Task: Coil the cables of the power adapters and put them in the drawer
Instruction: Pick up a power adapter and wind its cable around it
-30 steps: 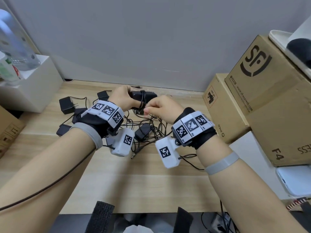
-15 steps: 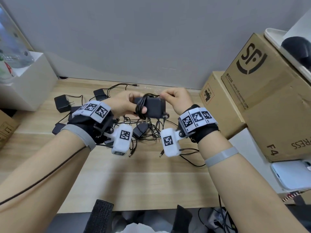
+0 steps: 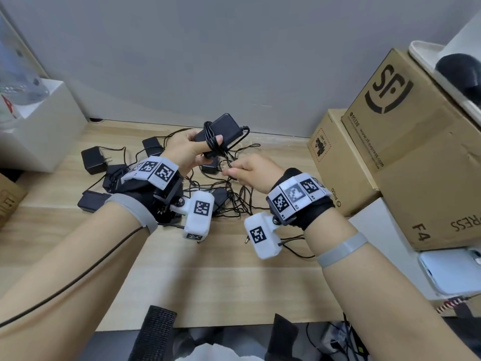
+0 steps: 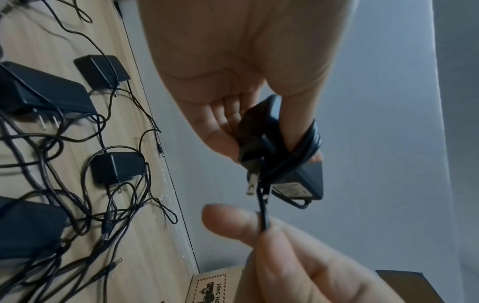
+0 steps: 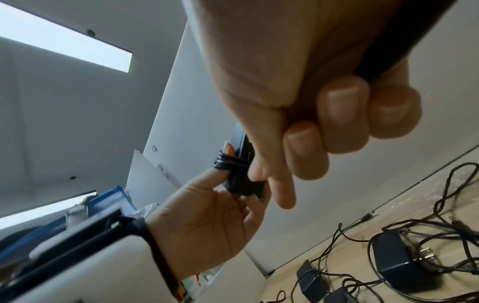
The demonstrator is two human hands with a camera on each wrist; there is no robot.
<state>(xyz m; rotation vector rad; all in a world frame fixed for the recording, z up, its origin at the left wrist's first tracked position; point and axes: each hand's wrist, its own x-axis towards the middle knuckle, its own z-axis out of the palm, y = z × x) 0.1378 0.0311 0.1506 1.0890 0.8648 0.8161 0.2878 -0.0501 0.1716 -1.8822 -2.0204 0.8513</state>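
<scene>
Left hand (image 3: 186, 149): grips black power adapter (image 3: 221, 128), cable (image 3: 211, 138) wound round it and thumb. Right hand (image 3: 251, 171): pinches cable's free length, just right, nearer.

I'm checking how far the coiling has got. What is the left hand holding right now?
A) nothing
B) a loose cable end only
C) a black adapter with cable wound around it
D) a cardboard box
C: the left hand grips a black adapter with several turns of cable wound around it, raised above the table.
</scene>
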